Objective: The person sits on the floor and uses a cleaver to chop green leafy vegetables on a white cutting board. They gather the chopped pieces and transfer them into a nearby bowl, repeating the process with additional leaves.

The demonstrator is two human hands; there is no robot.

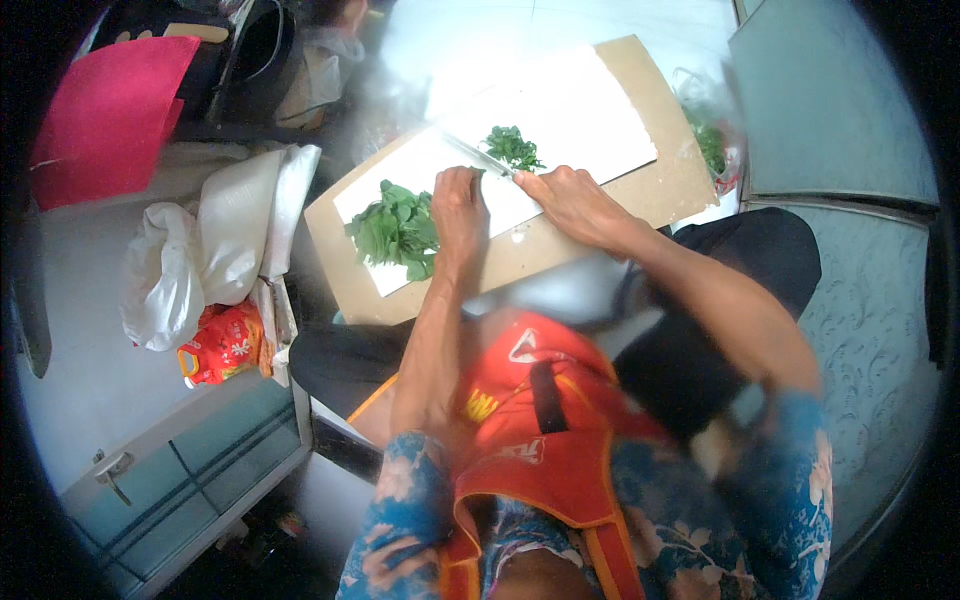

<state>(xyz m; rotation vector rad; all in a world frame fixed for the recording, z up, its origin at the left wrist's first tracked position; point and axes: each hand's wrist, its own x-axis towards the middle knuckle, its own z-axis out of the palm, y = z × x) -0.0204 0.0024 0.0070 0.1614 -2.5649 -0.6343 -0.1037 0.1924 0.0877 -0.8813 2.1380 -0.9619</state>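
Note:
My right hand [574,199] grips the handle of a kitchen knife [480,153], whose blade points up and left across a white sheet [555,97]. The sheet lies on a tan board [517,251]. Beside the blade, my left hand [459,199] has its fingers curled down onto the sheet, with a bit of green leaf at the fingertips; how much it holds is hidden. A pile of whole leafy greens [394,229] rests to the left of that hand. Chopped greens [514,148] lie in a small heap on the knife's far side.
A bag of greens [709,146] stands past the board's right edge, near a pale cabinet door [832,112]. At left are white plastic bags [161,277], a red packet [225,345] and a pink-red sheet [112,120]. My knees flank the board's near side.

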